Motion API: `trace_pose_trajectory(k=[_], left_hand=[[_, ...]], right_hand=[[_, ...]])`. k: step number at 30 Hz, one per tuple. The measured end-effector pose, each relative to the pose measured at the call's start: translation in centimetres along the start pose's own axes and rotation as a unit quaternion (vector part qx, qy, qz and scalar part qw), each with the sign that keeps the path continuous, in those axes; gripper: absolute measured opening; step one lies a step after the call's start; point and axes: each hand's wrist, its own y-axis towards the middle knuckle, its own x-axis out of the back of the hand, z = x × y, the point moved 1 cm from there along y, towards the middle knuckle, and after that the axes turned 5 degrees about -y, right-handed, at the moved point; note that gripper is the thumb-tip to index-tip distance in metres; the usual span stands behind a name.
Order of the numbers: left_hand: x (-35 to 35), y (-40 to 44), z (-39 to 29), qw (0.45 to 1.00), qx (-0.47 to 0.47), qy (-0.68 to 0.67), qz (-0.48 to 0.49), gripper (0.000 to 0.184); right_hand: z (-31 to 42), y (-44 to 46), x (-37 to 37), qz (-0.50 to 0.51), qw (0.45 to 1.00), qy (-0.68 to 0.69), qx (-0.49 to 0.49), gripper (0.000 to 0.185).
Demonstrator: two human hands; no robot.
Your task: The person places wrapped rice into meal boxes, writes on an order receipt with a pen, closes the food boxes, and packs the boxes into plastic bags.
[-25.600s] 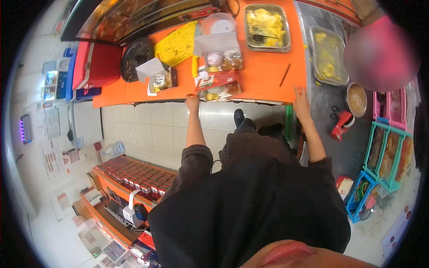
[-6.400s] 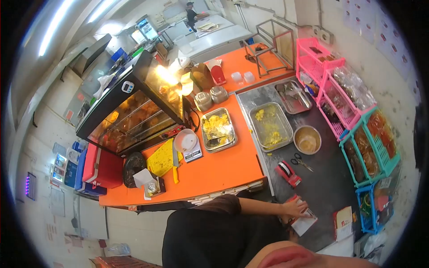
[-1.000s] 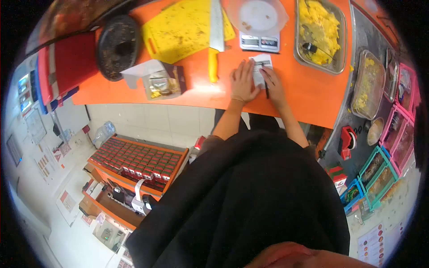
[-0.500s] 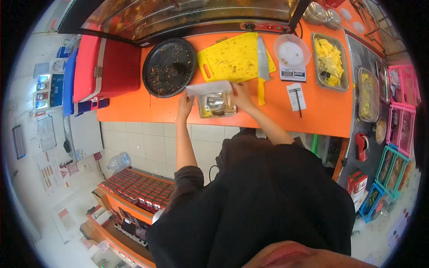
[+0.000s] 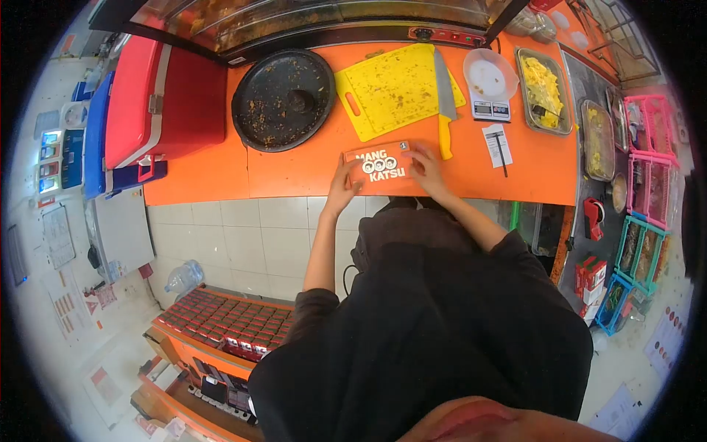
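An orange food box (image 5: 380,169) printed "MANG KATSU" lies at the front edge of the orange counter, its lid down over the contents. My left hand (image 5: 342,184) grips its left end, with fingers along the side. At the right end, my right hand (image 5: 427,171) is closed around the corner. Beyond the box is a yellow cutting board (image 5: 398,92) with crumbs on it. A knife (image 5: 445,103) with a yellow handle rests along the board's right side.
A round black tray (image 5: 276,125) with crumbs sits left of the board. To the right are a kitchen scale (image 5: 491,109) with a bowl, a paper slip (image 5: 495,147) under a black stick, and a metal tray (image 5: 565,125) of yellow food. A red cooler (image 5: 184,107) stands far left.
The box's lid has come down over the food, so its printed top now shows. Both hands have shifted with it to the box's ends. The camera view has moved slightly.
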Motion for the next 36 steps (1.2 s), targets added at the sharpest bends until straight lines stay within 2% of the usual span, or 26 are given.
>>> trace_pose_trajectory(k=[1,2,3,4,6,9,11,12,13,15,17,19,20,21,23,24,25,26,28,30,31,32,33,34,35,36], left_hand=[[0.2,0.5,-1.5,1.000,0.000,-0.002,0.001,0.083],[0.4,0.9,-4.8,0.976,-0.009,0.216,0.042,0.090],[0.4,1.2,-6.8,0.902,-0.018,0.423,0.083,0.097],[0.5,1.8,-7.0,0.902,-0.018,0.422,0.087,0.097],[0.8,3.3,-6.9,0.866,-0.064,0.463,0.177,0.107],[0.8,4.0,-5.5,0.889,-0.138,0.404,0.167,0.105],[1.0,4.1,-4.7,0.879,-0.157,0.418,0.169,0.103],[1.0,3.9,-4.0,0.869,-0.173,0.432,0.168,0.102],[0.8,3.9,-3.3,0.869,-0.173,0.430,0.175,0.102],[0.6,3.9,-2.6,0.788,-0.226,0.551,0.155,0.095],[0.3,3.6,-2.8,0.791,-0.238,0.542,0.152,0.097],[-0.2,3.2,-3.9,0.793,-0.255,0.533,0.150,0.099],[-0.5,3.1,-4.9,0.825,-0.213,0.504,0.138,0.097],[-1.1,3.2,-5.8,0.854,-0.176,0.472,0.129,0.095],[-2.4,4.3,-3.0,0.862,-0.208,0.454,0.088,0.092],[-2.9,5.3,-4.3,0.881,-0.212,0.413,0.091,0.090],[-3.0,5.9,-5.4,0.897,-0.218,0.371,0.100,0.088],[-2.9,6.5,-4.9,0.880,-0.242,0.391,0.121,0.093],[-3.0,7.0,-5.6,0.858,-0.214,0.435,0.168,0.094],[-3.3,6.7,-5.9,0.858,-0.228,0.434,0.156,0.095],[-3.6,6.4,-6.7,0.864,-0.212,0.427,0.165,0.098],[-4.2,5.9,-7.9,0.871,-0.193,0.430,0.140,0.098],[-5.1,5.6,-8.8,0.871,-0.196,0.432,0.127,0.098],[-6.3,5.5,-9.4,0.872,-0.200,0.433,0.113,0.097],[-7.6,5.2,-10.3,0.868,-0.206,0.437,0.117,0.097],[-9.1,4.9,-11.1,0.863,-0.209,0.448,0.101,0.096]], right_hand=[[1.4,0.4,0.2,-0.005,0.983,-0.152,0.107,0.063],[3.1,0.4,0.2,-0.009,0.932,-0.297,0.208,0.078],[5.6,0.4,0.2,-0.009,0.933,-0.296,0.204,0.078],[8.3,0.5,-0.1,0.080,0.868,-0.460,0.170,0.091],[9.2,0.9,-0.5,0.163,0.771,-0.602,0.125,0.104],[7.4,2.6,-0.3,0.178,0.782,-0.587,0.114,0.118],[5.5,2.7,0.1,0.179,0.809,-0.528,0.187,0.117],[4.6,2.7,0.0,0.178,0.812,-0.526,0.182,0.117],[3.9,2.6,-0.1,0.139,0.826,-0.494,0.232,0.116],[2.6,2.3,-0.6,0.099,0.840,-0.457,0.277,0.115],[1.6,2.3,-0.9,0.058,0.751,-0.591,0.288,0.109],[4.4,1.2,-0.4,0.089,0.776,-0.572,0.252,0.110],[5.9,0.7,-0.4,0.121,0.796,-0.551,0.218,0.110],[6.4,0.6,-0.5,0.134,0.776,-0.577,0.216,0.108],[3.4,1.0,-1.7,0.025,0.847,-0.459,0.266,0.106],[-0.5,2.1,-2.7,-0.027,0.772,-0.548,0.321,0.099],[1.2,1.4,-1.7,0.015,0.890,-0.354,0.288,0.087],[2.4,0.7,0.4,-0.026,0.889,-0.373,0.264,0.087],[4.2,-0.9,4.6,0.042,0.865,-0.439,0.241,0.067],[4.1,-2.9,12.7,-0.018,0.964,-0.263,-0.016,0.051],[-2.5,-4.1,17.2,-0.153,0.884,-0.442,0.008,0.037],[-0.1,-8.8,22.5,-0.348,0.925,-0.138,-0.058,0.030],[-6.9,-11.8,28.2,-0.458,0.756,-0.467,0.005,0.025],[-4.3,-16.5,33.2,-0.517,0.733,-0.423,-0.131,0.025],[-5.5,-20.8,38.9,-0.480,0.703,-0.413,-0.323,0.028],[-8.3,-25.5,42.3,-0.571,0.606,-0.497,-0.247,0.037]])
